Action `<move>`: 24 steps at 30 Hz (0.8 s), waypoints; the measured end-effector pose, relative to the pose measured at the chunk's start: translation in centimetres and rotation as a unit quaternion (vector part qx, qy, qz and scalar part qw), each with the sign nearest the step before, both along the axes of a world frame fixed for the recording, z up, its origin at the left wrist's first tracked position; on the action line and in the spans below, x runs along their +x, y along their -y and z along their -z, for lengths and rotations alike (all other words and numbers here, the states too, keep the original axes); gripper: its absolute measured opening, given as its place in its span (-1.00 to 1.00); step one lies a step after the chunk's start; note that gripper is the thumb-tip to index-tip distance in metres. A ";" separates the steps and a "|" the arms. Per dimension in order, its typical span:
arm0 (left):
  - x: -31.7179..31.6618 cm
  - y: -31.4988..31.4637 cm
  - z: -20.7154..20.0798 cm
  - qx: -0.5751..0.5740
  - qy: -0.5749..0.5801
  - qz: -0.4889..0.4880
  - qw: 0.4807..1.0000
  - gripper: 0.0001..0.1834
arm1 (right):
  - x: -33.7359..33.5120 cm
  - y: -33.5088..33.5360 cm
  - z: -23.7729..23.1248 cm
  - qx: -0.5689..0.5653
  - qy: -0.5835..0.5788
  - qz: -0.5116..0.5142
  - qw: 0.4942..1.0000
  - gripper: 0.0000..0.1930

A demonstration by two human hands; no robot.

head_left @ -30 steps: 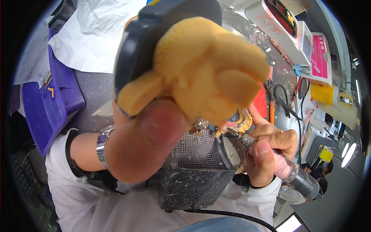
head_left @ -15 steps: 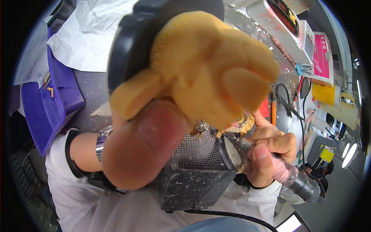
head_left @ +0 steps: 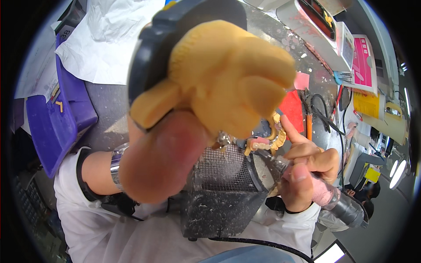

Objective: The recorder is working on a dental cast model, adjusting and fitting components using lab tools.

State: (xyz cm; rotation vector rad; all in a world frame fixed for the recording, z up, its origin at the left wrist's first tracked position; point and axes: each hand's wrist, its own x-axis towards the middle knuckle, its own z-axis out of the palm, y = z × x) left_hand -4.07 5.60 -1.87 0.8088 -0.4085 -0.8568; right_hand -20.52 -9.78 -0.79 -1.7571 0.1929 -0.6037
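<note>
My left hand is closed on a yellow plaster dental model, held up very near the camera and blurred. A dark base shows behind the model. My right hand grips a rotary handpiece with a pinkish barrel and black rear end, its index finger stretched out. That fingertip lies against or next to a partial denture with pink gum, pale teeth and metal parts. The handpiece's nose points at the denture; its tip is hard to make out. What supports the denture is partly hidden by the model.
A dusty black box with a mesh top stands just before my body. At left are a purple tray and white sheeting. A red sheet, cables and a white device lie to the right.
The plaster model in my left hand has shifted left and slightly away, uncovering more of the denture and red sheet. My right hand with the handpiece has barely moved.
</note>
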 end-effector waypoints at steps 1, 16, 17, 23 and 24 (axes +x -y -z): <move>0.0 0.1 -0.2 -0.012 -0.029 0.005 1.000 0.01 | 0.1 -0.3 -0.4 0.016 -0.021 0.019 0.999 -0.73; -1.4 1.3 -0.6 0.097 0.050 -0.118 0.987 -0.07 | 0.6 0.7 -2.0 -0.297 -0.027 -0.127 0.946 -0.66; -1.3 1.2 -0.3 0.051 0.039 -0.104 0.992 -0.15 | 0.1 1.0 -2.0 -0.280 -0.033 -0.127 0.951 -0.67; -0.8 1.1 -0.1 0.019 0.065 -0.102 0.992 -0.27 | -1.1 2.4 -1.5 -0.261 -0.047 -0.037 0.964 -0.75; -0.5 1.1 -0.2 0.018 0.079 -0.106 0.991 -0.29 | -1.3 2.6 -1.7 -0.273 -0.092 -0.004 0.958 -0.75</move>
